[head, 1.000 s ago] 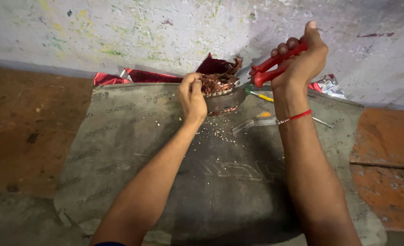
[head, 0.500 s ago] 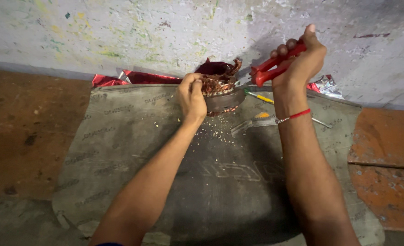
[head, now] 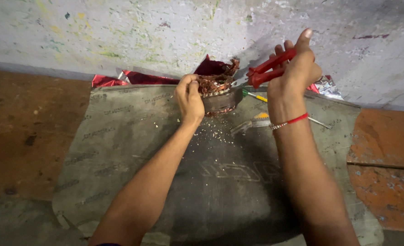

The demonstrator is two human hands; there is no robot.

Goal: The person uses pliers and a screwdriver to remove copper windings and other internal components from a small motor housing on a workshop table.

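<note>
A grey printed mat (head: 120, 150) lies on a worn reddish floor (head: 24, 118) against a paint-flecked wall (head: 120, 32), with pale crumbs scattered on it. At the mat's far edge, the left hand (head: 189, 98) closes its grip on a round metal shell (head: 220, 101) filled with tangled copper wire (head: 214, 82). Just beside it, the right hand (head: 297, 73) has its grip shut on red-handled pliers (head: 270, 68).

Worn workshop corner
A pale wall (head: 120, 32) with paint flecks stands behind a reddish-brown floor (head: 24, 123) under a grey mat (head: 120, 136).
</note>
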